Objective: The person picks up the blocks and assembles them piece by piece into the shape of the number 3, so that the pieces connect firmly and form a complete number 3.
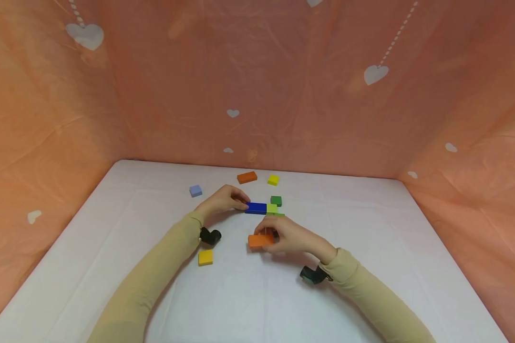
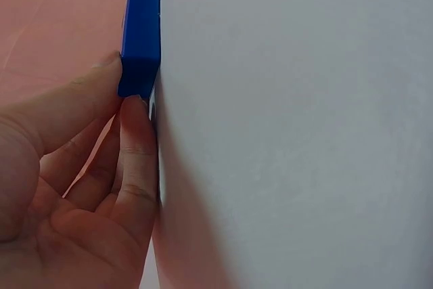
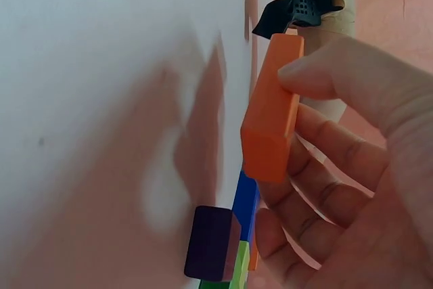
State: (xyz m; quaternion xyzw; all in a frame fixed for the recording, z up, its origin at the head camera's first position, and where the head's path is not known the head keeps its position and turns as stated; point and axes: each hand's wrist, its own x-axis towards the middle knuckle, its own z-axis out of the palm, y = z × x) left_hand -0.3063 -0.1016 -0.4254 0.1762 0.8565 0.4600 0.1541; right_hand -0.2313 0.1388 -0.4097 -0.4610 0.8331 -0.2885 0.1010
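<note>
My right hand [image 1: 289, 234] holds an orange block [image 3: 272, 106], thumb on one side and fingers on the other, raised over the white table. At the left end of a long blue block [image 1: 256, 208], the thumb and fingertips of my left hand [image 1: 226, 197] pinch its edge; the left wrist view shows the same blue block [image 2: 142, 25] lying on the table. A lime block [image 1: 272, 208] adjoins the blue one's right end, and a green block [image 1: 276, 200] sits just behind. Close below my right hand is a dark purple block [image 3: 212, 243], mostly hidden in the head view.
Farther back lie a red-orange block [image 1: 247, 177], a yellow block [image 1: 273, 180] and a pale blue block [image 1: 195, 191]. Near the left forearm is an amber block [image 1: 205, 257]. An orange curtain [image 1: 257, 85] with hearts surrounds the white table [image 1: 369, 228] at the back and sides.
</note>
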